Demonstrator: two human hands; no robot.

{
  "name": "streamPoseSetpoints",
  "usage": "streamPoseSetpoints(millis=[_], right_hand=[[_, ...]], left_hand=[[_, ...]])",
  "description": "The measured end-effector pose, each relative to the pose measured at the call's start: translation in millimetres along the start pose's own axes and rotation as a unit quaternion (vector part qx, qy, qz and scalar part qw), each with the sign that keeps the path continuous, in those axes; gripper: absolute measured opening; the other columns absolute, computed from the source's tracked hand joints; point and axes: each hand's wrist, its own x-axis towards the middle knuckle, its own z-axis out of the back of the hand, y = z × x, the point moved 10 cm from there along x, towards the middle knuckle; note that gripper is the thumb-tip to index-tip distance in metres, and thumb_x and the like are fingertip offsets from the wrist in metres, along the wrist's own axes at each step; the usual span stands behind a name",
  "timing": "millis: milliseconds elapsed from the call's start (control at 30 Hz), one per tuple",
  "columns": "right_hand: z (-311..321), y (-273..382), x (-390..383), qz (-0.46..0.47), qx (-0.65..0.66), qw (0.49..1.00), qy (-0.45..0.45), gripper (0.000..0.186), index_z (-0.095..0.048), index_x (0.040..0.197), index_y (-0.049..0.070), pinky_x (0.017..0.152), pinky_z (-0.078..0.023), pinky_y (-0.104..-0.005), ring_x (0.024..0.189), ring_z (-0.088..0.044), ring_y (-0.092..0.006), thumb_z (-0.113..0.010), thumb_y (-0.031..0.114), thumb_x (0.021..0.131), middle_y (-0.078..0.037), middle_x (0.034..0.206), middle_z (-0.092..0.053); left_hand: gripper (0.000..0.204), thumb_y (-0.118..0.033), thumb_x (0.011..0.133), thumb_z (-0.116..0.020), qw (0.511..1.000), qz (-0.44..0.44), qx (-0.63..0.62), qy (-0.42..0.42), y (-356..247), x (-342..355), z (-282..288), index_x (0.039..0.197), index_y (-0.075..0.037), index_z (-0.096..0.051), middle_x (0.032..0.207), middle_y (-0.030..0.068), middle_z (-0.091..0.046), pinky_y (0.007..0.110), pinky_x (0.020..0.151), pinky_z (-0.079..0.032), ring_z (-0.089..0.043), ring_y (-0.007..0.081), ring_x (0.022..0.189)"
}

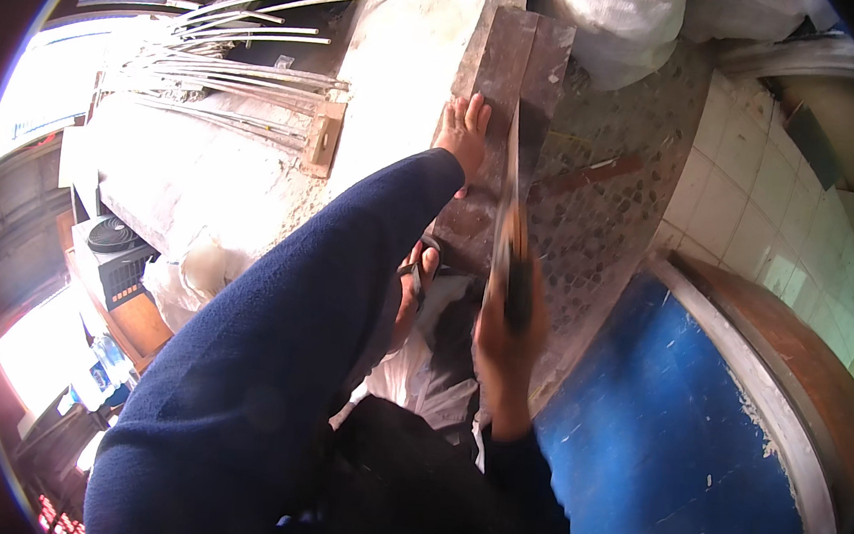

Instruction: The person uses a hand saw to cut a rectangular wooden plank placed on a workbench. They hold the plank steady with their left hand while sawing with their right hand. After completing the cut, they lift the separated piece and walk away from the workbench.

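Note:
A long dark brown board (500, 67) stretches away from me, with a thin line running lengthwise along its far part. My left hand (463, 137) lies flat on the board's left side, fingers stretched out. Closed around the handle of a hand saw (512, 168) is my right hand (512, 339), somewhat blurred. The narrow blade points away from me, in line with the thin line on the board. How deep its teeth sit in the wood cannot be made out. My foot (416, 276) in a dark sandal shows at the board's near left edge.
Thin pale rods (252, 73) and a small wooden block (324, 140) lie to the left. White sacks (616, 26) stand at the far end. A brown strip (590, 174) rests on the speckled floor (611, 221). At right is a blue panel (675, 427) with a pale edge.

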Motion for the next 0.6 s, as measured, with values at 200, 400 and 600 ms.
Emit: streamPoseSetpoints(millis=[200, 400, 600], right_hand=[[-31, 4, 87, 0.023, -0.023, 0.999, 0.003, 0.056, -0.05, 0.144, -0.008, 0.089, -0.056, -0.0395, 0.106, -0.071, -0.0394, -0.061, 0.007, 0.091, -0.028, 0.123, -0.068], [9, 6, -38, 0.057, -0.064, 0.996, -0.041, 0.056, -0.05, 0.145, -0.005, 0.099, -0.054, -0.0383, 0.117, -0.069, -0.0363, -0.064, 0.008, 0.092, -0.026, 0.128, -0.068], [-39, 20, 95, -0.028, 0.04, 0.998, 0.042, 0.051, -0.053, 0.138, -0.005, 0.087, -0.054, -0.0384, 0.102, -0.071, -0.0371, -0.068, 0.013, 0.093, -0.026, 0.117, -0.069]], left_hand=[[0.164, -0.042, 0.048, -0.103, 0.999, -0.006, -0.024, 0.03, 0, 0, -8, 0.159, 0.014, 0.005, 0.168, 0.0366, 0.009, 0.059, 0.122, -0.028, -0.009, 0.0529, 0.156], [0.164, -0.043, 0.051, -0.103, 0.998, 0.0, -0.015, 0.056, 6, -1, -15, 0.159, 0.013, 0.007, 0.168, 0.0345, 0.012, 0.058, 0.123, -0.029, -0.006, 0.0529, 0.156], [0.16, -0.049, 0.053, -0.101, 1.0, 0.009, -0.017, -0.01, 0, 11, -31, 0.16, 0.013, 0.001, 0.167, 0.0365, 0.01, 0.06, 0.12, -0.035, -0.007, 0.0533, 0.156]])
